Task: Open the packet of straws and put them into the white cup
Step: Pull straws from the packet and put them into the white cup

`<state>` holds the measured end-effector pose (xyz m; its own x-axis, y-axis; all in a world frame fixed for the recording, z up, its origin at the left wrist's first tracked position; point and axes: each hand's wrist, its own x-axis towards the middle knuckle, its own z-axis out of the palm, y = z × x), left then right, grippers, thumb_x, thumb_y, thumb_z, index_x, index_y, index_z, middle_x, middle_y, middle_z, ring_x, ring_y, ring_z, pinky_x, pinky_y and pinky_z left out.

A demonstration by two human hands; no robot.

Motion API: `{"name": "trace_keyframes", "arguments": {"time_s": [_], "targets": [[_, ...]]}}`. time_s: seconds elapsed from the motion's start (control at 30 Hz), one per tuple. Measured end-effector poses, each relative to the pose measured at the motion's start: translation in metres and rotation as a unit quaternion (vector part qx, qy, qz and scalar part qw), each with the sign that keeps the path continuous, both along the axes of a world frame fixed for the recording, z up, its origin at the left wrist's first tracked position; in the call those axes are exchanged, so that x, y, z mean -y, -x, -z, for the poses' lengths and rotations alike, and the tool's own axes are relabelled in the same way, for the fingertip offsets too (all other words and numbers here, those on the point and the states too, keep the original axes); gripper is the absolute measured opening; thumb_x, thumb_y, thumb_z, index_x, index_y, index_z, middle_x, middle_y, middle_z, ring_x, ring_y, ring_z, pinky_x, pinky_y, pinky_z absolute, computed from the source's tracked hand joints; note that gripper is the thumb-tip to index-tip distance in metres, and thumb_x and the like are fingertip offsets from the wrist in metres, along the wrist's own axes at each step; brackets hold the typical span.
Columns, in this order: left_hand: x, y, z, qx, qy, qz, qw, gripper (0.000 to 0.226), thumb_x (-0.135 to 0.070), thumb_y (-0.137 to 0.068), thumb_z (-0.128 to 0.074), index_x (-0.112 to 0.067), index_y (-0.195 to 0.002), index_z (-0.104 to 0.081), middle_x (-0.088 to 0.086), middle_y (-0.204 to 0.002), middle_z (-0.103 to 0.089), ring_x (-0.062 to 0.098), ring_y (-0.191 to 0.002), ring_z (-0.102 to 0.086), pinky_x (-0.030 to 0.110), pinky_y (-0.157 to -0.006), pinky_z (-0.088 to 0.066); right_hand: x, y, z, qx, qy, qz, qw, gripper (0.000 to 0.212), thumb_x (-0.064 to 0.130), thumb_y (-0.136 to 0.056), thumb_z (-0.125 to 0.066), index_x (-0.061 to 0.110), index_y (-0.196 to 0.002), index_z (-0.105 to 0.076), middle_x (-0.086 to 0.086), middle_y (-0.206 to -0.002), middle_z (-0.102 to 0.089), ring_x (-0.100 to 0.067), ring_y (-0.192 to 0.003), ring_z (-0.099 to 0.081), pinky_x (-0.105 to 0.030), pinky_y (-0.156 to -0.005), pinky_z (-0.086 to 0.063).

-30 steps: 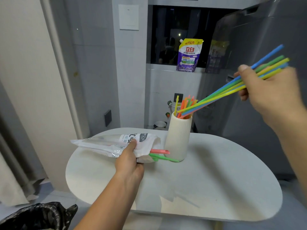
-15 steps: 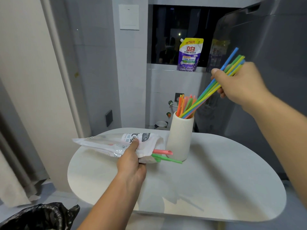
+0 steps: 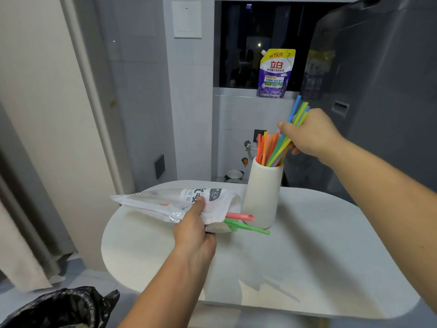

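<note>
The right hand [image 3: 309, 136] holds straws [image 3: 282, 147] going into the white cup [image 3: 262, 192], which could tip over, while the left hand [image 3: 192, 230] grips the packet [image 3: 175, 201].

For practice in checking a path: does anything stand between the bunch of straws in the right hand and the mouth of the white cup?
Nothing visible does. The bunch of straws in the right hand dips into the white cup at its mouth, beside the orange straws standing at its left side.
</note>
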<state>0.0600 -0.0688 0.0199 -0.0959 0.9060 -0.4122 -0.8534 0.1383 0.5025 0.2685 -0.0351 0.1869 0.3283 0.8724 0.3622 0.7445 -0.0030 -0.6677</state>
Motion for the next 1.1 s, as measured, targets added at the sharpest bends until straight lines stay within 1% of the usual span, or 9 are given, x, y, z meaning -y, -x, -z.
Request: {"name": "trace_keyframes", "arguments": {"time_s": [0.13, 0.37, 0.5, 0.57, 0.67, 0.77, 0.93, 1.03, 1.1], "targets": [[0.001, -0.001, 0.0, -0.004, 0.001, -0.005, 1.0, 0.044, -0.007, -0.095, -0.071, -0.007, -0.138, -0.062, 0.011, -0.125, -0.075, 0.026, -0.107, -0.074, 0.05, -0.103, -0.056, -0.003, 0.001, 0.014, 0.004, 0.013, -0.001, 1.0, 0.039, 0.042, -0.093, -0.064, 0.003, -0.099, -0.066, -0.01, -0.083, -0.07, -0.017, -0.059, -0.066, -0.026, -0.053, -0.05], [0.002, -0.001, -0.001, -0.01, 0.0, 0.001, 1.0, 0.045, -0.006, -0.095, -0.071, -0.007, -0.139, -0.061, 0.01, -0.125, -0.075, 0.023, -0.096, -0.075, 0.043, -0.09, -0.061, -0.001, 0.001, 0.021, 0.019, -0.078, -0.007, 0.997, 0.054, 0.053, -0.082, -0.073, 0.002, -0.097, -0.062, -0.01, -0.084, -0.065, -0.019, -0.072, -0.061, -0.028, -0.059, -0.049], [0.004, -0.001, -0.002, -0.012, -0.002, 0.002, 1.0, 0.043, -0.006, -0.096, -0.07, -0.007, -0.138, -0.062, 0.011, -0.124, -0.076, 0.023, -0.095, -0.075, 0.045, -0.095, -0.059, -0.001, 0.002, 0.021, 0.01, -0.103, -0.001, 0.995, 0.071, 0.046, -0.082, -0.077, 0.018, -0.138, -0.044, -0.001, -0.111, -0.057, -0.018, -0.098, -0.059, -0.033, -0.079, -0.053], [0.005, -0.001, -0.003, -0.015, -0.002, 0.004, 1.0, 0.042, -0.006, -0.096, -0.07, -0.006, -0.137, -0.062, 0.011, -0.124, -0.076, 0.023, -0.095, -0.075, 0.045, -0.095, -0.059, -0.001, 0.004, 0.02, 0.009, -0.12, -0.021, 0.993, 0.079, 0.04, -0.083, -0.077, 0.024, -0.147, -0.033, -0.004, -0.13, -0.055, -0.021, -0.111, -0.058, -0.038, -0.089, -0.055], [0.005, 0.0, -0.003, -0.02, -0.002, 0.009, 1.0, 0.04, -0.007, -0.096, -0.071, -0.005, -0.136, -0.064, 0.01, -0.123, -0.076, 0.022, -0.092, -0.075, 0.041, -0.089, -0.061, 0.001, 0.01, 0.021, 0.073, -0.095, -0.055, 0.991, 0.07, 0.038, -0.094, -0.065, 0.024, -0.153, -0.03, -0.004, -0.151, -0.045, -0.024, -0.133, -0.049, -0.046, -0.101, -0.05], [0.006, 0.0, -0.004, -0.02, -0.004, 0.011, 1.0, 0.04, -0.008, -0.096, -0.071, -0.005, -0.135, -0.064, 0.01, -0.124, -0.076, 0.021, -0.091, -0.075, 0.042, -0.091, -0.06, 0.003, 0.015, 0.029, 0.178, -0.036, -0.075, 0.981, 0.059, 0.043, -0.101, -0.047, 0.017, -0.152, -0.034, -0.005, -0.155, -0.04, -0.026, -0.139, -0.042, -0.045, -0.107, -0.042], [0.009, 0.001, -0.007, -0.022, -0.007, 0.01, 1.0, 0.04, -0.007, -0.097, -0.07, -0.005, -0.136, -0.063, 0.011, -0.125, -0.075, 0.021, -0.09, -0.074, 0.044, -0.095, -0.059, 0.002, 0.011, 0.045, 0.301, 0.012, -0.081, 0.95, 0.054, 0.042, -0.105, -0.037, 0.01, -0.148, -0.037, -0.008, -0.159, -0.036, -0.029, -0.146, -0.03, -0.05, -0.115, -0.031], [0.009, 0.001, -0.008, -0.025, -0.007, 0.015, 1.0, 0.041, -0.008, -0.096, -0.07, -0.006, -0.136, -0.063, 0.01, -0.124, -0.076, 0.021, -0.09, -0.075, 0.04, -0.086, -0.062, 0.001, 0.008, 0.046, 0.293, 0.024, -0.088, 0.952, 0.061, 0.046, -0.104, -0.037, 0.015, -0.156, -0.025, -0.006, -0.166, -0.023, -0.027, -0.152, -0.018, -0.05, -0.119, -0.024], [0.01, 0.001, -0.009, -0.023, -0.007, 0.02, 0.999, 0.041, -0.008, -0.096, -0.07, -0.006, -0.136, -0.063, 0.01, -0.124, -0.076, 0.021, -0.092, -0.075, 0.041, -0.088, -0.061, 0.003, 0.007, 0.043, 0.244, -0.006, -0.086, 0.966, 0.064, 0.047, -0.103, -0.04, 0.022, -0.158, -0.019, -0.004, -0.167, -0.02, -0.027, -0.153, -0.015, -0.05, -0.119, -0.024]]}}
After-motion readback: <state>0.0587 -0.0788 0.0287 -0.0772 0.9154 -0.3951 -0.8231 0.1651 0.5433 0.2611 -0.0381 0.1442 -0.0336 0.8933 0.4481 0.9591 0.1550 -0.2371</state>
